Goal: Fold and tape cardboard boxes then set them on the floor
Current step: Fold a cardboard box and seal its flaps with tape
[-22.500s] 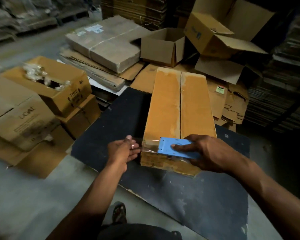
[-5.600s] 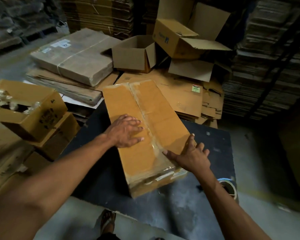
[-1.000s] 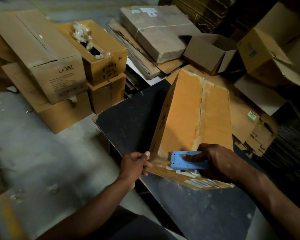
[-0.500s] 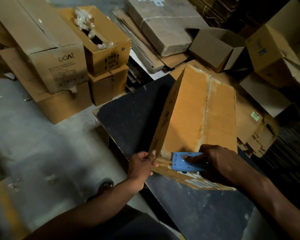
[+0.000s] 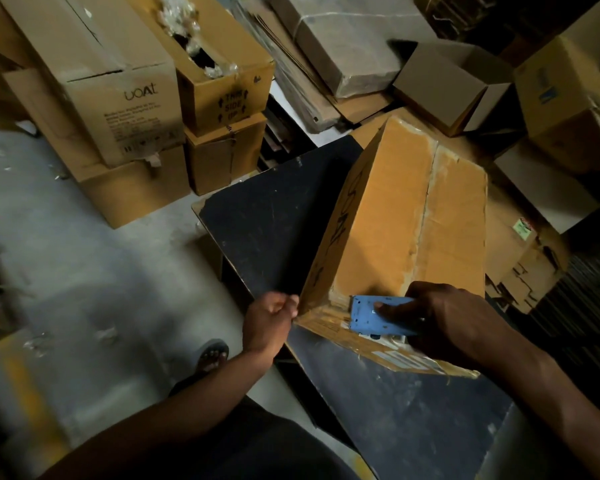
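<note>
on dark table (image 5: 274, 220): box (image 5: 395, 220); right hand (image 5: 454, 323) (blue dispenser (image 5: 368, 318)) taping.

A dark, scuffed table (image 5: 274, 216) stands on a grey concrete floor (image 5: 84, 271). Left of it a tall closed carton printed "boAt" (image 5: 118, 88) rests on a lower carton (image 5: 132, 188). Just beside these, an open box marked "THIS SIDE UP" (image 5: 229, 88), with crumpled clear plastic (image 5: 187, 32) showing inside, sits on another brown carton (image 5: 222, 157). Behind lie a strapped bundle of flat cardboard (image 5: 354, 39) and an empty open box (image 5: 451, 84). A sandalled foot (image 5: 212, 358) shows on the floor below the table's edge
</note>
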